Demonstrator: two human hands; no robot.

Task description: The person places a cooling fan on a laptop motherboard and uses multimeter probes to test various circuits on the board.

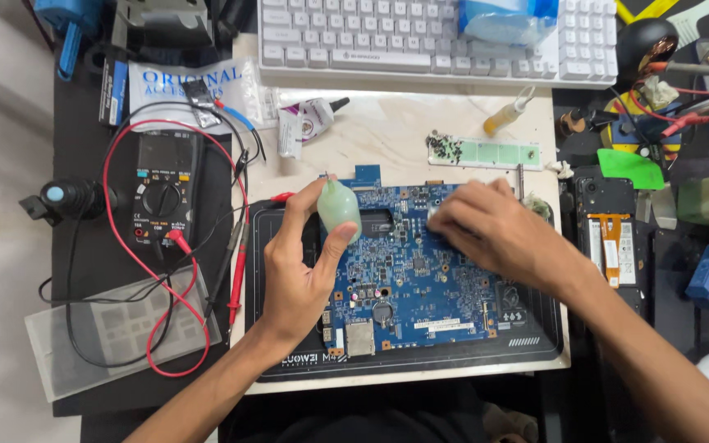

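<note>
At the bottom of the frame we see our forearms reach up over a black work mat (420,361) on the desk (404,131). Our left hand (301,267) grips a small pale green bottle (339,207) above the blue circuit board (408,279); our right hand (494,234) rests palm down on the board's upper right, fingers bent, hiding what is beneath. At left lies a multimeter (163,195) with red and black leads; a white keyboard (436,37) spans the top.

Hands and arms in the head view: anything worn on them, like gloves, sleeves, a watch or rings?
Nothing worn that shows. The left hand and right hand are bare, without gloves. Both forearms are uncovered to the frame's edge, with no sleeve, watch or strap. No rings are visible on the fingers that show.
</note>
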